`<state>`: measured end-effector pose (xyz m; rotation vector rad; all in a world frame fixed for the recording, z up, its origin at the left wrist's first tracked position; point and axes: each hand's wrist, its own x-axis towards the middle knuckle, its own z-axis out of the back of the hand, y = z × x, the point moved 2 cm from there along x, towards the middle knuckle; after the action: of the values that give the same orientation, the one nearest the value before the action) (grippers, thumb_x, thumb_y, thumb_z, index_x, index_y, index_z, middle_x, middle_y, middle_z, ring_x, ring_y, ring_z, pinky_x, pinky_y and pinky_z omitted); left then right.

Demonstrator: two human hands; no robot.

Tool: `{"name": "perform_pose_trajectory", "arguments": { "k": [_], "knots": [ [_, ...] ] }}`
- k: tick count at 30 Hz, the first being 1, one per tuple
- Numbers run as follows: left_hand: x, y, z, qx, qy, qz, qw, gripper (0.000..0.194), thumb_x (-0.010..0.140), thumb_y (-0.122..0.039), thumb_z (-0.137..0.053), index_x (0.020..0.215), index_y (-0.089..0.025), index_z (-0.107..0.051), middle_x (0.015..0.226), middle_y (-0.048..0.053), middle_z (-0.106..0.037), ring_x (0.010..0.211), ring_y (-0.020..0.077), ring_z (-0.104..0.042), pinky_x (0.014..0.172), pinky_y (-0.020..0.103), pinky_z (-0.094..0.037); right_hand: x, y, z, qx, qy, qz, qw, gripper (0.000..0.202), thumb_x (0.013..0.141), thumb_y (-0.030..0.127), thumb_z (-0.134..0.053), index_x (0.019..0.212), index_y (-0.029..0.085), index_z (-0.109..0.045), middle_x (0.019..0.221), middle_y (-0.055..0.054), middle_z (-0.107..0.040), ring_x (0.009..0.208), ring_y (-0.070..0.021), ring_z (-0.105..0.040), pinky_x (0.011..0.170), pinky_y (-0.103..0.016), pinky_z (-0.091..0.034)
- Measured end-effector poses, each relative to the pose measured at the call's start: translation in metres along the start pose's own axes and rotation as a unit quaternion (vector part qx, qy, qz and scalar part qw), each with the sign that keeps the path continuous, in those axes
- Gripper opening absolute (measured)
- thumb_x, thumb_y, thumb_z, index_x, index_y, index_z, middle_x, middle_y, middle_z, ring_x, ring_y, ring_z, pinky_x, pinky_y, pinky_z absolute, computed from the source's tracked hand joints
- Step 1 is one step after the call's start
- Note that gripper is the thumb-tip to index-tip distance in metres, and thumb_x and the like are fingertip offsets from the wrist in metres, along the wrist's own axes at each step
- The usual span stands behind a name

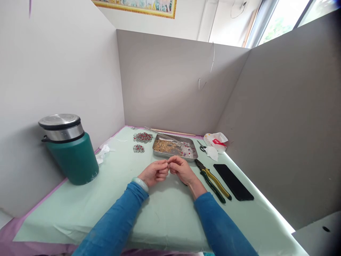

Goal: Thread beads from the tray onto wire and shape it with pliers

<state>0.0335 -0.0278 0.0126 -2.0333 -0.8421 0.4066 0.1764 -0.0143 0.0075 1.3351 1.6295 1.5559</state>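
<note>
Metal-walled, the tray (pixel 174 155) likely keeps beads (pixel 165 146) from scattering. The left hand (pixel 155 172) and right hand (pixel 183 170) meet, tightly pinched; anything held is too small to tell.

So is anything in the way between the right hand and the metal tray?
Nothing visible. The right hand is by the near edge of the metal tray; the pliers lie off to the right.

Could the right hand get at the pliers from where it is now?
Likely yes: the pliers lie just to the right of the right hand, with nothing visible covering them. It would first need to part from the left hand.
</note>
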Motion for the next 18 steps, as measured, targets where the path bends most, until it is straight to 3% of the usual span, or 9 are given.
{"name": "perform_pose_trajectory", "arguments": {
  "k": [5,10,15,18],
  "knots": [
    [0.001,0.002,0.002,0.031,0.002,-0.014,0.999,0.020,0.081,-0.027,-0.059,0.074,-0.017,-0.043,0.051,-0.010,-0.021,0.042,0.0039,-0.012,0.037,0.016,-0.010,-0.003,0.004,-0.004,0.000,0.023,0.001,1.000,0.015,0.071,0.026,-0.068,0.080,0.020,-0.057,0.061,0.006,-0.047,0.050,-0.0069,-0.036,0.050,-0.021,-0.029],
    [0.001,0.002,0.001,0.076,-0.032,-0.049,0.995,0.023,0.078,-0.029,-0.062,0.071,-0.016,-0.044,0.050,-0.009,-0.028,0.042,0.0035,-0.015,0.038,0.018,-0.011,-0.005,0.009,-0.009,-0.019,0.009,0.019,1.000,0.015,0.073,0.027,-0.065,0.078,0.020,-0.053,0.066,0.004,-0.048,0.056,-0.0086,-0.041,0.055,-0.023,-0.035],
    [0.005,0.002,-0.004,0.138,-0.112,-0.081,0.981,0.027,0.075,-0.035,-0.063,0.070,-0.017,-0.045,0.048,-0.010,-0.031,0.040,0.0036,-0.015,0.039,0.021,-0.009,-0.001,0.005,-0.014,-0.039,-0.071,0.047,0.996,0.014,0.070,0.026,-0.064,0.072,0.020,-0.051,0.063,0.005,-0.047,0.056,-0.0094,-0.043,0.056,-0.023,-0.036],
    [0.010,0.004,-0.002,0.205,-0.197,-0.124,0.951,0.025,0.074,-0.036,-0.060,0.069,-0.018,-0.044,0.048,-0.009,-0.036,0.041,0.0044,-0.020,0.041,0.020,-0.014,0.003,-0.002,-0.015,-0.043,-0.155,0.055,0.986,0.017,0.068,0.026,-0.064,0.067,0.019,-0.048,0.058,0.007,-0.046,0.052,-0.0088,-0.042,0.052,-0.023,-0.034]
  ]
}}
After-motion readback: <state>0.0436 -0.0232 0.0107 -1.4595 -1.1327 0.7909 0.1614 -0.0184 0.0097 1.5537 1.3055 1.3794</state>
